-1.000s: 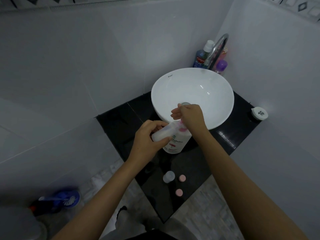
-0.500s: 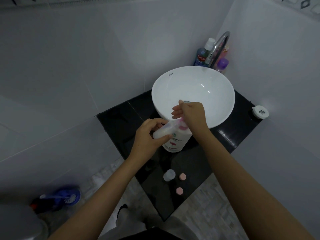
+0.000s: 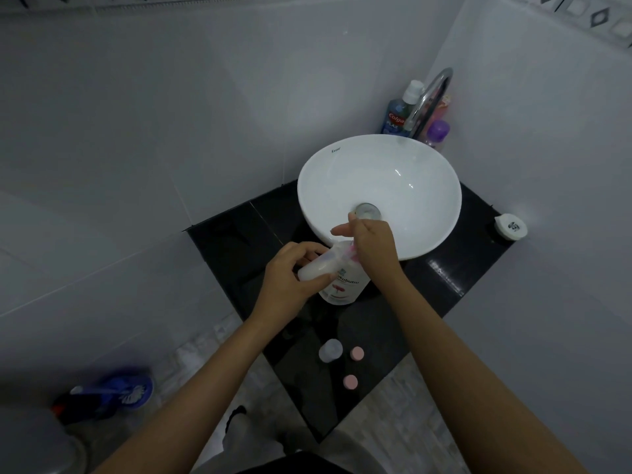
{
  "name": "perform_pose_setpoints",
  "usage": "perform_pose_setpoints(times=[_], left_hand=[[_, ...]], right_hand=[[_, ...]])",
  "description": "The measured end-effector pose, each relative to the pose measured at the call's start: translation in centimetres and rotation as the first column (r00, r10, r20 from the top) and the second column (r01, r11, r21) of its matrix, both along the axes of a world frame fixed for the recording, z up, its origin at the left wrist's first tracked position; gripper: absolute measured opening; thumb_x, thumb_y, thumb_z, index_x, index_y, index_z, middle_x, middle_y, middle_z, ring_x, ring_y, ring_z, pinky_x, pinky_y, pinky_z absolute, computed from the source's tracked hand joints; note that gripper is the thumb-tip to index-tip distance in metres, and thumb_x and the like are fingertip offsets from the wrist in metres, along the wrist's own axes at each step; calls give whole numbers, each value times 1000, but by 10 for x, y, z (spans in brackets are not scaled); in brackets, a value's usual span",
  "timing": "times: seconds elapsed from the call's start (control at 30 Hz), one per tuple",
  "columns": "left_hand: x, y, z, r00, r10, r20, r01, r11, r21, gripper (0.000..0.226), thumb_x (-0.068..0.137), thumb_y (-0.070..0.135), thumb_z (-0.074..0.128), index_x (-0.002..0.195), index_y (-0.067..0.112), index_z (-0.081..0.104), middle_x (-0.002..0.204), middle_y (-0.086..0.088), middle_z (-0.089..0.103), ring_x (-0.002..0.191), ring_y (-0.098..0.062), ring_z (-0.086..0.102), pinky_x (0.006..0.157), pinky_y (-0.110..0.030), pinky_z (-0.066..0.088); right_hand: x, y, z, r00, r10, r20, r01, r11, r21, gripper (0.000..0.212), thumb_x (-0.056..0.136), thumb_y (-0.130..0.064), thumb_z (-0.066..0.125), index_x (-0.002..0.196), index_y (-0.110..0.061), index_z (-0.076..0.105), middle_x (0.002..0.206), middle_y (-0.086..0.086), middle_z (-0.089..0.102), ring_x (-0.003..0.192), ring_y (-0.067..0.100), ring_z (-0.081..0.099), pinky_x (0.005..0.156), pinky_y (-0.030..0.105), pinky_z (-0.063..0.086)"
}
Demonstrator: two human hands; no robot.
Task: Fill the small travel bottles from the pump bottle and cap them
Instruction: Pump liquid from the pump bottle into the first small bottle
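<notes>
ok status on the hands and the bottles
Left hand holds a small bottle tilted at the pump. Right hand on the pump bottle. Second small bottle, two pink caps waiting. Nothing in the way.

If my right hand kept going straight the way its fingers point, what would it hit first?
The right hand, pressing the pump bottle, has fingers pointing up-left along the white basin's near edge. It would likely brush that rim first, then the black counter; depth is unclear.
</notes>
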State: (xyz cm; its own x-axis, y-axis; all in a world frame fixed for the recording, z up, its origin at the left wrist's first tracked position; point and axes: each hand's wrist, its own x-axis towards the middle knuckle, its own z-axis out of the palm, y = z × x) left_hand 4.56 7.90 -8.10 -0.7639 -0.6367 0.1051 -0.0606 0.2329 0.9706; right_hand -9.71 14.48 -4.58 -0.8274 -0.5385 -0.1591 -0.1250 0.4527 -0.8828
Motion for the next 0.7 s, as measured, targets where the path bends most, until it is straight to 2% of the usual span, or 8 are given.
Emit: perform_pose_setpoints(times=[0.07, 0.17, 0.3, 0.37, 0.43, 0.53, 0.63, 0.7], left_hand=[[0, -1, 3, 1000, 0, -4, 0, 1000, -9, 34, 74, 19, 78, 102, 32, 63, 100, 2, 60, 89, -1, 56, 72, -11, 48], [-1, -3, 7, 1000, -6, -13, 6, 1000, -23, 34, 74, 20, 77, 103, 31, 63, 101, 3, 59, 90, -2, 56, 72, -13, 50], [-2, -3, 9, 1000, -14, -6, 14, 1000, -7, 35, 74, 19, 77, 103, 33, 63, 101, 4, 60, 90, -4, 57, 73, -17, 51], [-3, -2, 8, 1000, -14, -13, 13, 1000, -3, 36, 74, 19, 77, 102, 36, 62, 101, 4, 60, 90, -3, 57, 73, -14, 50], [-2, -1, 5, 1000, -10, -8, 10, 1000, -6, 37, 74, 20, 77, 99, 41, 60, 100, 5, 60, 89, -2, 57, 73, -11, 49], [-3, -2, 1, 1000, 4, 27, -3, 1000, -25, 40, 73, 19, 78, 96, 45, 58, 98, 6, 60, 88, 1, 56, 73, -8, 47], [-3, -3, -1, 999, 2, 43, -1, 1000, -21, 39, 72, 19, 78, 96, 43, 59, 99, 5, 61, 88, 0, 56, 72, -7, 46], [-2, -3, 1, 999, -4, 44, 6, 1000, -24, 36, 72, 19, 79, 98, 38, 61, 99, 4, 61, 88, -1, 56, 72, -7, 46]], right_hand=[[-2, 1, 4, 1000, 14, 13, -14, 1000, -11, 40, 98, -27, 43, 89, -5, 75, 83, 5, 70, 65, 4, 58, 60, 18, 49], [-5, 0, 12, 999, 37, -13, -37, 999, -35, 40, 97, -32, 46, 91, -5, 74, 89, 3, 72, 72, 2, 61, 64, 30, 55], [-3, 1, 10, 999, 17, -28, -20, 996, -93, 42, 99, -28, 43, 92, -1, 75, 85, 1, 70, 63, -14, 59, 55, 14, 50], [-4, 2, 7, 1000, 9, -10, -10, 996, -94, 41, 99, -26, 42, 92, -2, 75, 83, -2, 70, 61, -17, 57, 55, 14, 49], [-4, 2, 3, 1000, 9, 6, -8, 997, -78, 40, 99, -26, 43, 91, -5, 76, 77, -7, 68, 60, -12, 58, 58, 21, 48], [-1, 1, -4, 1000, 6, -29, -7, 998, -62, 40, 98, -26, 43, 87, -8, 77, 72, -3, 68, 62, 3, 58, 60, 20, 44], [0, 1, -9, 999, 0, -52, -4, 997, -75, 40, 98, -26, 43, 86, -7, 77, 73, 0, 68, 65, 3, 57, 65, 19, 41], [0, 2, -8, 998, 17, -63, -20, 999, -49, 40, 98, -25, 43, 87, -7, 77, 77, 3, 69, 65, 1, 57, 62, 14, 43]])
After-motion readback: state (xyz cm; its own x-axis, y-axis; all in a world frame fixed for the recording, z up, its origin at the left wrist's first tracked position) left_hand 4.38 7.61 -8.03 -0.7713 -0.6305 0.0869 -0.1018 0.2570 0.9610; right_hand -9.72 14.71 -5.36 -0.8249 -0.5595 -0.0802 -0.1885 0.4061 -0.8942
